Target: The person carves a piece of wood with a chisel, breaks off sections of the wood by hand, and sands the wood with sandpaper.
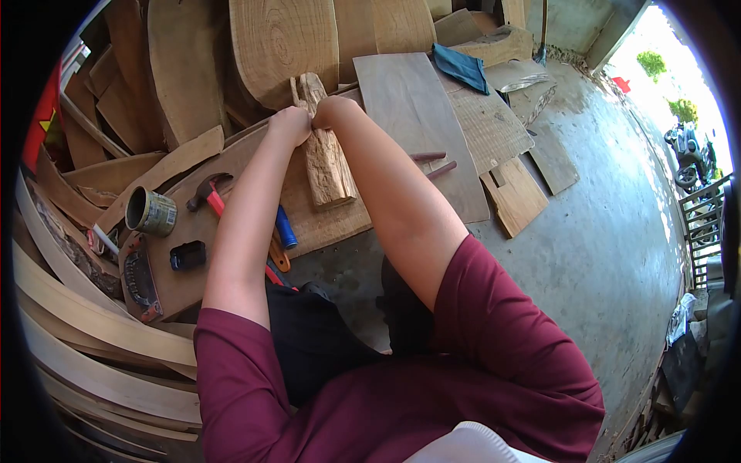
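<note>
A rough, carved block of wood (pixel 330 174) lies lengthwise on the wooden workbench (pixel 340 224). My left hand (pixel 292 125) is closed at the block's left edge, and a thin light-coloured strip (pixel 294 90) sticks up just beyond it. My right hand (pixel 332 113) curls over the block's upper part from the right, close against the left. Whatever the two hands grip is hidden behind them. Beside my left forearm are a hammer (pixel 207 193) with a red handle and a blue cylindrical object (pixel 286 228).
A tin can (pixel 151 211), a black box-like item (pixel 187 255) and a hand plane-like tool (pixel 140 279) sit on the left. Wooden boards (pixel 284 46) lean behind. A flat panel (pixel 417 116) and a blue cloth (pixel 461 68) lie right. Curved wood strips (pixel 100 316) are stacked lower left.
</note>
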Motion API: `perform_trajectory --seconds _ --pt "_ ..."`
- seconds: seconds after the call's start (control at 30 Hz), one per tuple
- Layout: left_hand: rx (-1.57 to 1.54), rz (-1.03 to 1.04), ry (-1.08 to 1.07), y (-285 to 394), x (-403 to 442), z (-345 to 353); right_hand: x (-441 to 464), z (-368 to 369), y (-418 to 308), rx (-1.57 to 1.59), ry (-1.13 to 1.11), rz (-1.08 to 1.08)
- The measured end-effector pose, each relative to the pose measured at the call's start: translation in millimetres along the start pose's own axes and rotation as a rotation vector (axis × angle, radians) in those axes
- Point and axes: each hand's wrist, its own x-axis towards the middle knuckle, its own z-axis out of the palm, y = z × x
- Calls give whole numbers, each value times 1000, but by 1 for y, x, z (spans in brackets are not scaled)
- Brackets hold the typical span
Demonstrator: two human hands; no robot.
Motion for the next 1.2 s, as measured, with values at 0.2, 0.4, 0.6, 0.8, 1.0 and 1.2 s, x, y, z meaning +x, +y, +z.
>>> perform_trajectory --seconds 0.2,0.4,0.6,0.8,1.0,1.2 --pt "10 17 2 -3 2 3 5 0 0 10 -15 -2" --pt "1 13 9 -1 0 1 4 1 0 22 -28 -1" --pt "-4 12 10 -2 0 2 3 0 0 7 -20 0" --pt "9 13 -5 -2 0 1 0 -1 0 34 -31 2" --pt "1 8 3 -1 0 1 3 1 1 38 -15 -10" --pt "-5 18 17 -1 -1 1 1 9 2 36 175 -15"
